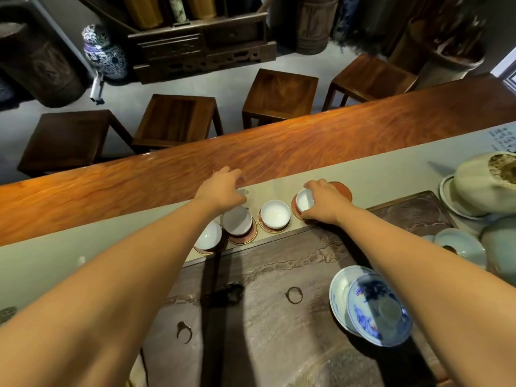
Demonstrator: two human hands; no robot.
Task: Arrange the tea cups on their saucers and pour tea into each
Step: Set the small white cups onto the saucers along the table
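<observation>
Several small white tea cups stand in a row on red, gold-rimmed saucers along a pale table runner [391, 166]. From the left: one cup [208, 236], a second cup [237, 220] on its saucer [245, 238], and a third cup [275, 214]. My right hand [324, 203] grips the rightmost cup [305, 199] on its saucer [296, 210]. A bare red saucer [342, 188] lies just beyond that hand. My left hand [223, 188] reaches over the runner's far edge, fingers curled on a small pale cup [243, 192] that is mostly hidden.
A carved stone tea tray [279, 303] lies in front of me. A blue-and-white lidded bowl [371, 308] sits on it at the right. Celadon bowls [460, 247] and a pale pot [488, 185] stand at the far right. Beyond the wooden table [279, 152] are several stools.
</observation>
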